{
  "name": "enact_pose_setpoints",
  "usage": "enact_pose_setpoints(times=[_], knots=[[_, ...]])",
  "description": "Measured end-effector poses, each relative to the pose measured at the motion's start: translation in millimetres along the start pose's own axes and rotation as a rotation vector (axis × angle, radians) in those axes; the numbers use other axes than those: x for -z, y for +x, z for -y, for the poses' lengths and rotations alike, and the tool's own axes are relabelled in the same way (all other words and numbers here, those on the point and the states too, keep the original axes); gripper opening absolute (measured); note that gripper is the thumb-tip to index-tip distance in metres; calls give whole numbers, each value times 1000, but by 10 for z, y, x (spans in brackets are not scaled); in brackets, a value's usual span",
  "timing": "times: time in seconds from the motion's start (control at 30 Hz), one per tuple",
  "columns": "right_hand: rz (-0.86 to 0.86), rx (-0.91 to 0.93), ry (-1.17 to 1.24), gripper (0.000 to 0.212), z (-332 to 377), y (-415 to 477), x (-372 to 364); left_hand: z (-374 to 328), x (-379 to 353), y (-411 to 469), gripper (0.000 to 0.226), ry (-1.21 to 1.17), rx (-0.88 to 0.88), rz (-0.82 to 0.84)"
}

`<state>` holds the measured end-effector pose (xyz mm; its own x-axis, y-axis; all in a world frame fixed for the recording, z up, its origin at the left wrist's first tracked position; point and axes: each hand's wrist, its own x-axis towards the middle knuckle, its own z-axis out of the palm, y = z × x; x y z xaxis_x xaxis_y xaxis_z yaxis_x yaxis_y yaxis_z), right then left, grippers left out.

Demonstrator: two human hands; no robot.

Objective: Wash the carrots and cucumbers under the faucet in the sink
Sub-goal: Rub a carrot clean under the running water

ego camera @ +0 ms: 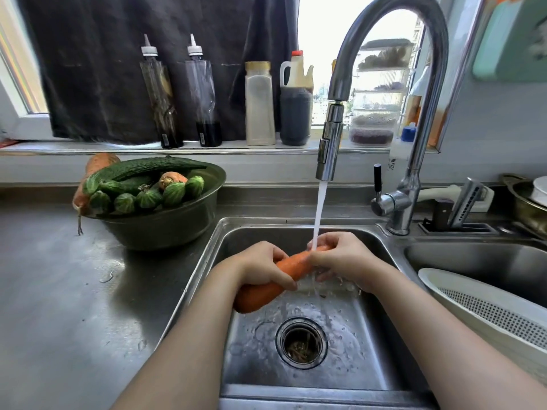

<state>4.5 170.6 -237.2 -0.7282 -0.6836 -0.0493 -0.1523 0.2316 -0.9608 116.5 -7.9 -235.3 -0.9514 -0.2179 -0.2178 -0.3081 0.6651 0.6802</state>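
Note:
A large orange carrot [291,266] lies slanted over the steel sink [213,250], thick end low at the left. My left hand [262,266] grips its thick part. My right hand [340,258] wraps the thin end, right where the water stream [319,214] from the chrome faucet [331,137] lands. On the counter to the left stands a metal bowl [165,226] holding several cucumbers [148,168] and carrots [97,162].
A drain strainer [301,343] sits in the sink floor. A white colander [485,309] leans in the second basin at the right. Several bottles [260,105] line the window sill behind. A pot [527,202] stands at the far right.

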Motion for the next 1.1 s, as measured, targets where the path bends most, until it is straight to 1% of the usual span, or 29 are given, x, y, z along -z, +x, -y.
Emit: enact_pose_setpoints(times=[0.07,0.13,0.23,0.27,0.33,0.4,0.43,0.47,0.5,0.6,0.63,0.7,0.77,0.87,0.97,1.0,1.03,1.1], knots=[[-14,10,2,18,1,3,13,-17,8,-2,31,20,-8,-36],[-22,20,-17,20,-7,-1,7,-35,9,-3,29,25,-21,-43],[-27,34,-71,36,5,-23,-27,-78,-5,16,28,70,-40,-69],[-35,36,-77,37,9,-21,-23,-91,-14,23,30,83,-39,-84],[-62,43,-44,28,13,-8,19,-111,-24,43,41,121,-37,-135],[-91,44,-21,17,4,7,60,-131,-27,56,64,173,-36,-192],[-98,42,-21,16,-2,5,68,-141,-34,60,71,192,-36,-210],[-96,40,-21,17,-16,7,66,-149,-43,61,71,209,-38,-219],[-88,37,-21,20,-25,2,54,-159,-52,56,66,223,-41,-224],[-74,38,-61,42,-25,-11,13,-184,-66,17,51,240,-52,-247],[-81,40,-59,40,-17,-5,9,-191,-63,2,48,243,-57,-259],[-92,44,-23,27,-14,14,29,-194,-54,-16,48,253,-52,-272],[-82,41,-7,23,-11,16,53,-194,-45,-27,50,251,-49,-264],[-61,36,-13,27,-32,12,42,-173,-43,-22,52,246,-53,-260],[-82,38,-90,49,-54,26,-23,-163,-53,-20,46,243,-66,-260],[-90,33,-97,51,-58,36,-32,-163,-56,-17,45,244,-73,-268],[-93,27,-82,47,-58,46,-26,-166,-58,-20,45,246,-80,-278],[-77,14,-36,33,-44,43,17,-165,-59,-17,45,262,-85,-304]])
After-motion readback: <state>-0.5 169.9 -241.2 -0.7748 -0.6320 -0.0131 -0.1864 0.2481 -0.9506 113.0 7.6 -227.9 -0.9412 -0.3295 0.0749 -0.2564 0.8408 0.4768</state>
